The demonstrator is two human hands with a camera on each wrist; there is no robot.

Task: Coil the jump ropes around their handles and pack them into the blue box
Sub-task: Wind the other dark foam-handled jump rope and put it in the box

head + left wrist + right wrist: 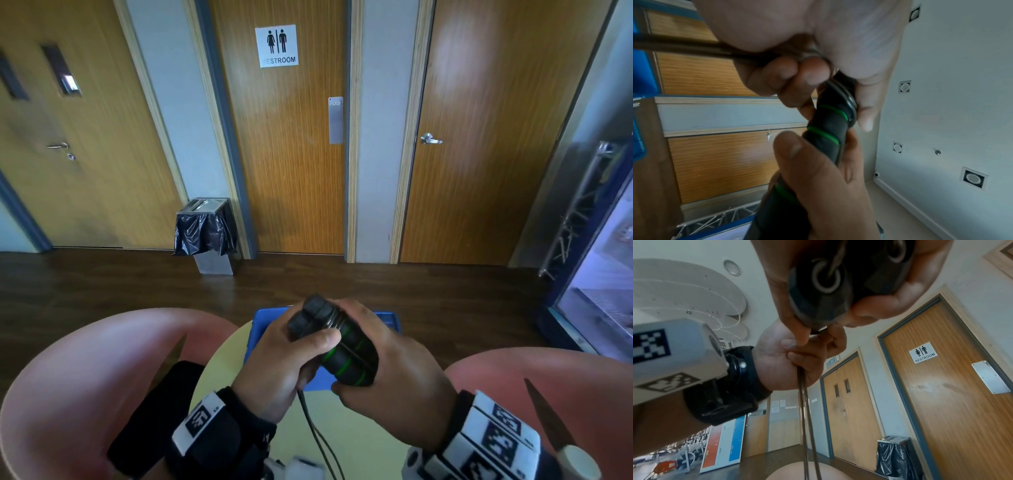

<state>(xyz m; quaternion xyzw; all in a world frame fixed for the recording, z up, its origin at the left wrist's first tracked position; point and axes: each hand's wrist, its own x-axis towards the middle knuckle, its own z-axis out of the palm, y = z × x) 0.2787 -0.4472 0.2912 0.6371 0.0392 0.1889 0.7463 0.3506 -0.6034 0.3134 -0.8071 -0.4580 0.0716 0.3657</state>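
Wooden restroom door (291,144) beyond yellow table (359,431) (dark floor (445,301))

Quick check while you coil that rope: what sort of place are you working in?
Probably a public building's corridor or lobby, maybe a gym. A door carries a RESTROOM sign, a lined bin stands beside it, and the right wrist view shows a KELUAR exit sign over double doors.

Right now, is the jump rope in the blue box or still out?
Out. Both hands grip the jump rope's handles above the blue box, and its cord hangs loose.
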